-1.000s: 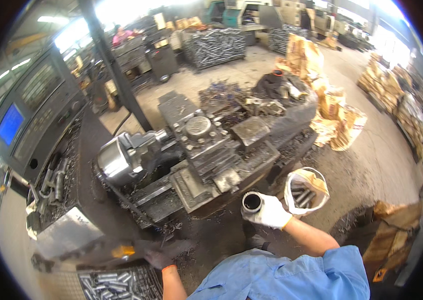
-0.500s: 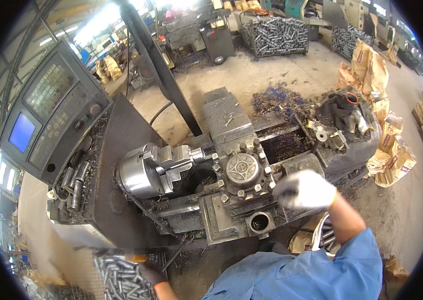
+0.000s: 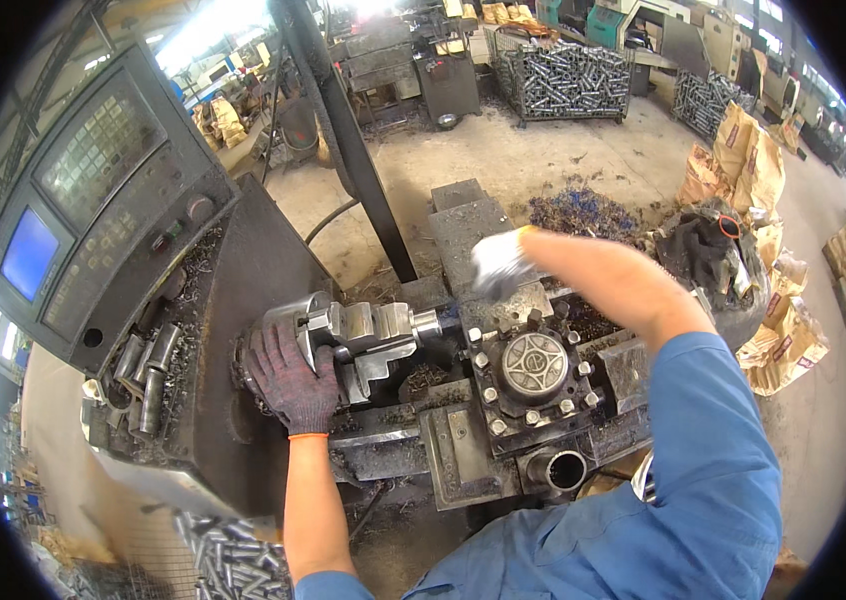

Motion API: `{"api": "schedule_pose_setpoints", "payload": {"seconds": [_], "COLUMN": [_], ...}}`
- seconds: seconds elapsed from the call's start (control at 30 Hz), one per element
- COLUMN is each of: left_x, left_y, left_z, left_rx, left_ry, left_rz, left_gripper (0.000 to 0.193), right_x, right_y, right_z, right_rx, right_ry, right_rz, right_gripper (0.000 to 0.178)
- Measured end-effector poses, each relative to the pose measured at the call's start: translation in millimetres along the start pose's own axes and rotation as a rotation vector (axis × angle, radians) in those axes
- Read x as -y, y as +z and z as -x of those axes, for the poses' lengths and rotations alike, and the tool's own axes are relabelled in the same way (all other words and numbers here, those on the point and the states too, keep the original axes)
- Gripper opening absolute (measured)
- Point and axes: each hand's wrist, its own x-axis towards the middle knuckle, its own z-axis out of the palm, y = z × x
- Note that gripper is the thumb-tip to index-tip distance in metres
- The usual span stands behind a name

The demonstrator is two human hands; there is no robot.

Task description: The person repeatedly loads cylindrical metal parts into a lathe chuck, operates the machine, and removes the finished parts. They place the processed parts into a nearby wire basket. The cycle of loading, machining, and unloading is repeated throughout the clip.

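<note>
My left hand (image 3: pixel 292 376), in a dark knit glove with an orange cuff, lies on the lathe chuck (image 3: pixel 315 308) with its fingers spread. Stepped steel jaws (image 3: pixel 375 324) stick out of the chuck, and a short shiny cylindrical piece (image 3: pixel 427 324) shows at their right end. My right hand (image 3: pixel 501 262), in a white glove, is over the carriage behind the tool post (image 3: pixel 533 366). Motion blurs its fingers, so I cannot tell whether they hold anything. The square tool post has a round star-patterned cap and several bolts around it.
A control panel (image 3: pixel 93 200) with a blue screen stands at left. Metal cylinders (image 3: pixel 155 375) lie on the ledge below it. A crate of metal parts (image 3: pixel 228 560) is at lower left. Dark chips (image 3: pixel 583 212), a dark cloth (image 3: pixel 703 250) and paper sacks (image 3: pixel 748 165) are at right.
My left hand has come up from beside the crate at lower left onto the chuck. My right hand has moved from right of the tool post to behind it. The view has shifted slightly.
</note>
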Motion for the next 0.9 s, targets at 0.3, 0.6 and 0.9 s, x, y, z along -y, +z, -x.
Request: {"api": "schedule_pose_setpoints", "payload": {"seconds": [0.3, 0.6, 0.9], "left_x": [1.6, 0.1, 1.4], "left_y": [1.3, -3.9, -4.0], "left_z": [0.5, 2.0, 1.2], "left_rx": [-0.010, 0.019, -0.012], "left_ry": [0.002, 0.006, 0.017], "left_rz": [0.011, 0.009, 0.012], "left_gripper": [0.082, 0.083, 0.084], "right_x": [10.0, 96.9, 69.0], "right_y": [-22.2, 19.4, 10.6], "right_z": [19.9, -65.3, -81.8], "right_rx": [-0.670, -0.228, -0.001], "right_ry": [0.464, 0.003, 0.009], "right_rz": [0.066, 0.118, -0.082], "right_gripper": [0.045, 0.062, 0.059]}}
